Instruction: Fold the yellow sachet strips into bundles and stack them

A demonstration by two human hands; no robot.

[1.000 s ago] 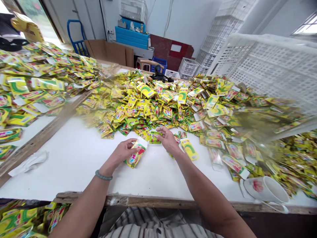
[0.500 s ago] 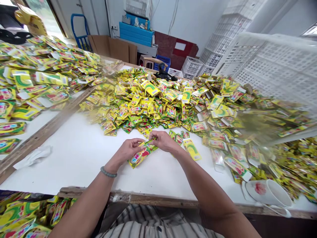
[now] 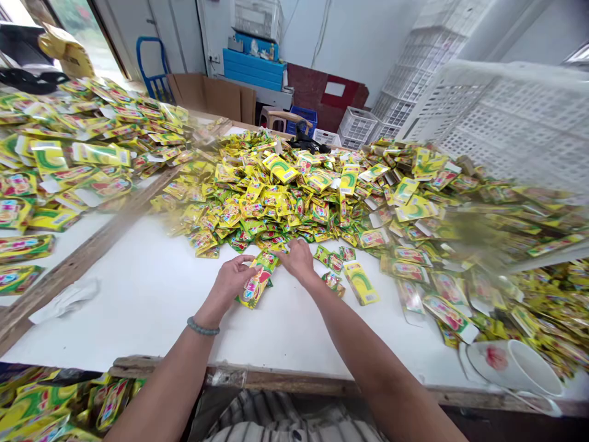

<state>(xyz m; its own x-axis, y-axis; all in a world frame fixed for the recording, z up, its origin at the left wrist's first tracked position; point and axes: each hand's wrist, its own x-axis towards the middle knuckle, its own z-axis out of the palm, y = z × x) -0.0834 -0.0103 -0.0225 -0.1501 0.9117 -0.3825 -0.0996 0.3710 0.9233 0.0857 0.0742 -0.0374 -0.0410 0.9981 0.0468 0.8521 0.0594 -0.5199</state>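
My left hand [image 3: 232,279] is closed round a small stack of yellow and green sachets [image 3: 256,283], held just above the white table [image 3: 138,301]. My right hand [image 3: 297,261] reaches to the near edge of the big pile of sachets [image 3: 313,190], its fingers bent down onto the packets there; what they hold is hidden. A few loose sachets [image 3: 361,283] lie just right of my right wrist.
A second heap of sachets [image 3: 59,159] covers the table at the left, beyond a wooden strip [image 3: 73,261]. A white plastic crate [image 3: 506,123] leans over the pile at the right. A white cup [image 3: 519,368] lies on its side at the near right edge. More sachets [image 3: 50,405] lie below the near left edge.
My right hand has left the stack in my left hand and moved forward to the pile's edge. My left hand keeps the stack and has shifted slightly forward.
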